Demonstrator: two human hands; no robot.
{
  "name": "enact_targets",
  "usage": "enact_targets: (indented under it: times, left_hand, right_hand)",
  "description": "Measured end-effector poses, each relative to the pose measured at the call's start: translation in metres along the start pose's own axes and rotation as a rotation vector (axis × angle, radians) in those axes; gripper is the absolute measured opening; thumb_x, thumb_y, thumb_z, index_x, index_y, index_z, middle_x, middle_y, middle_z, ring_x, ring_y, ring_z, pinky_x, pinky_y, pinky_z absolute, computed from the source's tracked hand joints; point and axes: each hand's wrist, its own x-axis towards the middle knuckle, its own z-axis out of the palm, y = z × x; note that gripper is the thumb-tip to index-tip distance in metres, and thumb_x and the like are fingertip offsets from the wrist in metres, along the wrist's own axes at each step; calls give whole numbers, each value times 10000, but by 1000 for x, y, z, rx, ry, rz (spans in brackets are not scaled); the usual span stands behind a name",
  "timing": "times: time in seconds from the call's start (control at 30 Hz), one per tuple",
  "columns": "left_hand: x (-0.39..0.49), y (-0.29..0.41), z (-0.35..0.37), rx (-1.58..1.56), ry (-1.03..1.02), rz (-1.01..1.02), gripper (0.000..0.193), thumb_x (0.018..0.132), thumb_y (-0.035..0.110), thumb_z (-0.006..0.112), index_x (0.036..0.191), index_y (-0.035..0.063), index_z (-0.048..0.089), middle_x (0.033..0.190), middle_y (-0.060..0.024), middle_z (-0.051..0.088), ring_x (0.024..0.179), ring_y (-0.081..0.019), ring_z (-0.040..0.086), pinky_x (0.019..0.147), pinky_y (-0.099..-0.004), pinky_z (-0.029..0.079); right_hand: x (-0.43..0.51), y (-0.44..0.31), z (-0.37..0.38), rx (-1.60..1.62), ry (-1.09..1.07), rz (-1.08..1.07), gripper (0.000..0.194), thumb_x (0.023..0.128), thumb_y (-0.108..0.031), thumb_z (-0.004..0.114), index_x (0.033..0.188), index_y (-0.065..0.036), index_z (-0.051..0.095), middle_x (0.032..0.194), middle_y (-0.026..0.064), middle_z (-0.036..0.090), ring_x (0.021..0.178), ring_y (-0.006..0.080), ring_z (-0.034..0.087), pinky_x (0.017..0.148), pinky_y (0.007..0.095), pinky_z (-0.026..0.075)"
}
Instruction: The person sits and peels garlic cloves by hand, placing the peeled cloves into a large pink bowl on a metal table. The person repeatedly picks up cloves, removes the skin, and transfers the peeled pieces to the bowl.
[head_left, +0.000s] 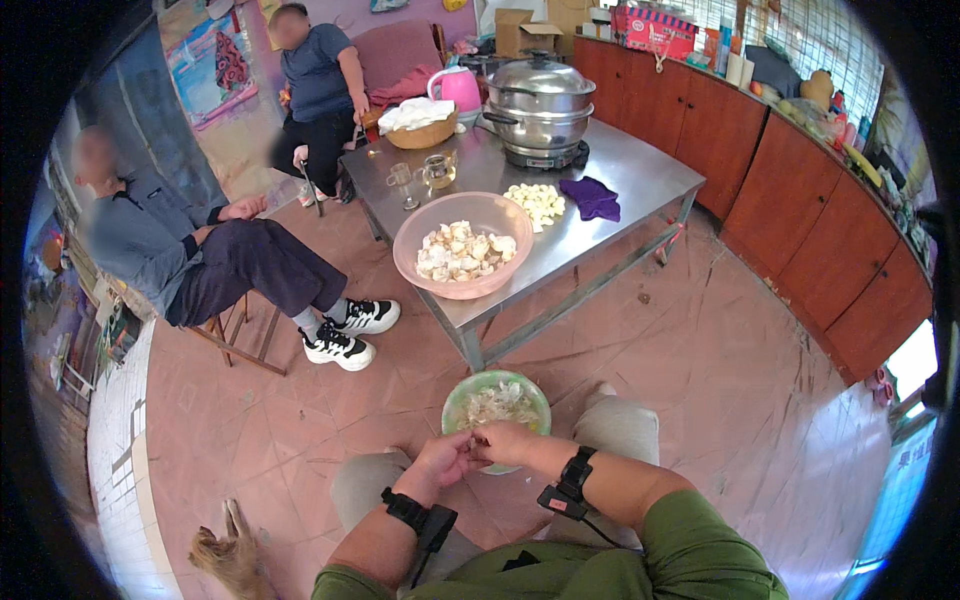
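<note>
My left hand and my right hand meet between my knees, fingertips pinched together. Between them is a small pale piece, apparently a garlic clove, mostly hidden by the fingers. Just beyond and below them, a green basin on the floor holds papery garlic skins. At the near corner of the metal table stands a pink plastic basin with garlic cloves still in their skins. Peeled garlic cloves lie piled beside it on the tabletop.
A purple cloth, steamer pot, pink kettle, glass pitcher and wicker basket are on the table. Two people sit at left, one on a wooden chair. A brown dog lies lower left; cabinets curve along the right.
</note>
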Motion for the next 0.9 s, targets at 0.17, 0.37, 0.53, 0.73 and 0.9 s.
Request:
enact_targets:
  times: [0.17,0.37,0.53,0.73,0.9]
  left_hand:
    - [6,10,14,166,155,62,246,928,188,466,1068,10,561,978,-107,615,842,-236,614,783,-380,517]
    - [3,20,23,306,287,214,232,861,139,593,1029,-20,583,929,-92,628,790,-187,620,709,-300,524]
    - [6,20,20,306,380,140,190,844,106,603,983,-23,593,903,-108,635,770,-192,628,712,-302,528]
    - [3,19,19,250,299,125,158,859,94,571,952,-34,587,879,-111,634,781,-200,628,720,-310,531]
    - [-1,17,19,169,282,85,154,856,102,579,939,-28,584,868,-102,627,781,-191,619,714,-311,525]
  right_hand:
    - [11,12,1,105,147,-15,320,761,-296,550,920,-23,601,886,192,625,840,370,593,738,445,472]
    - [15,22,2,158,237,-18,278,748,-257,605,844,3,590,814,206,614,786,363,596,686,423,469]
    - [11,21,-3,204,249,-21,262,732,-246,611,803,5,584,780,205,611,749,367,595,657,428,465]
    - [6,16,-7,249,228,-59,246,710,-225,593,774,13,582,747,216,599,731,374,592,649,444,460]
    - [3,17,-9,313,121,-39,249,703,-233,588,785,2,589,762,210,601,740,364,587,661,435,463]
